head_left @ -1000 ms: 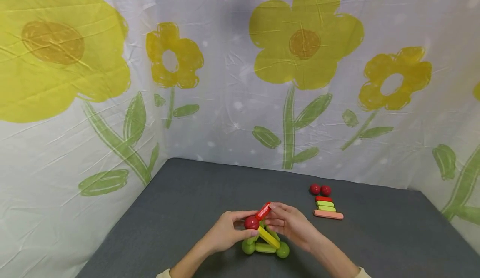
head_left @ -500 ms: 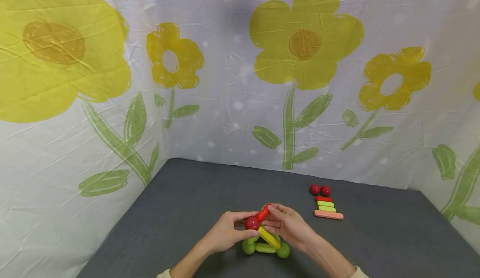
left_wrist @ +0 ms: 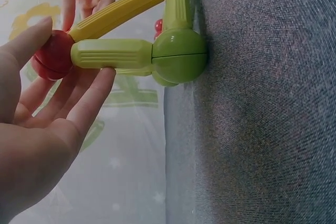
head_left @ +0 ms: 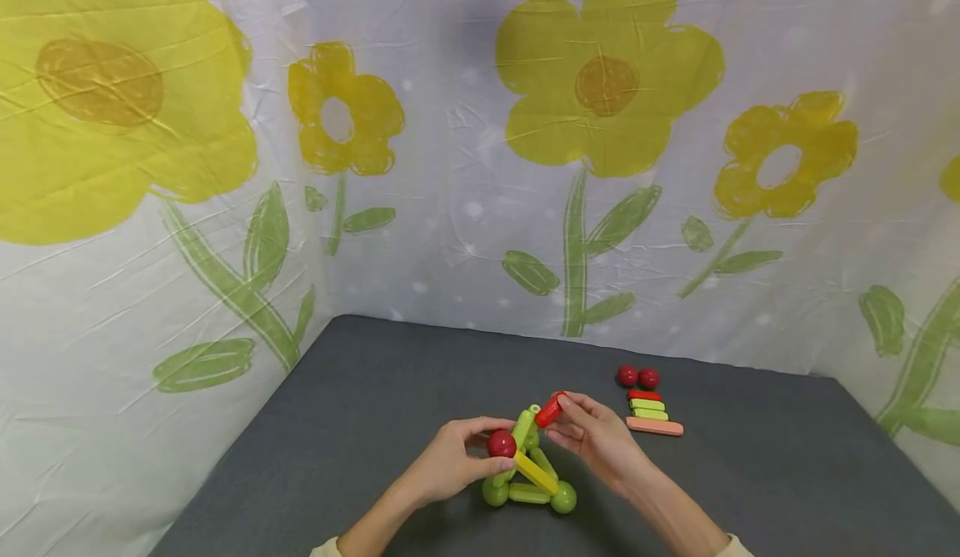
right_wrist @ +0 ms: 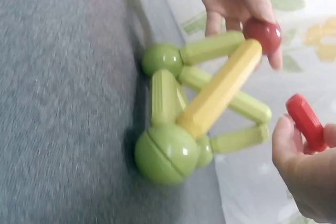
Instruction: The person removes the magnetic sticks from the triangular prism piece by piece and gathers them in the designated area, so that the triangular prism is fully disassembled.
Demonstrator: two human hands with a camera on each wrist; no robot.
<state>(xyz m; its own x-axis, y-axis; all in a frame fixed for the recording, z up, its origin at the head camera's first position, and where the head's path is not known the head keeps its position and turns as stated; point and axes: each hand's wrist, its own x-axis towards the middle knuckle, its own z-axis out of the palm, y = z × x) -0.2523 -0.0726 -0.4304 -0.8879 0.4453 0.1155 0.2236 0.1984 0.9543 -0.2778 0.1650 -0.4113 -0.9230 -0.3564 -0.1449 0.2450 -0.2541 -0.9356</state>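
Nearest us on the bench stands a frame of green balls and green rods. At its top, beside a yellow rod, we see the left hand pinch a red ball; the right hand's fingers hold a tilted red rod, apart from that ball. Beyond, rightward, lie a pink rod, light-green rods and dark red balls, before flowered cloth.
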